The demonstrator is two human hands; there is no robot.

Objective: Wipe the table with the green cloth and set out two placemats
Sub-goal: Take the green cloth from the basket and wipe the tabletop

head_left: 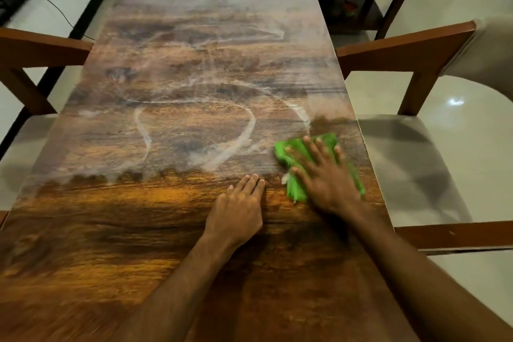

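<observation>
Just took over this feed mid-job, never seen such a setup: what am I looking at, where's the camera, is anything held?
No machine here: these are a person's two bare hands, filmed by one wide-angle camera worn on the head, looking forward and down. The right hand presses flat, fingers spread, on a crumpled bright green cloth near the right edge of the brown wood-grain table. The left hand rests flat on the table beside it, holding nothing. Whitish wipe streaks cover the middle and far part.
</observation>
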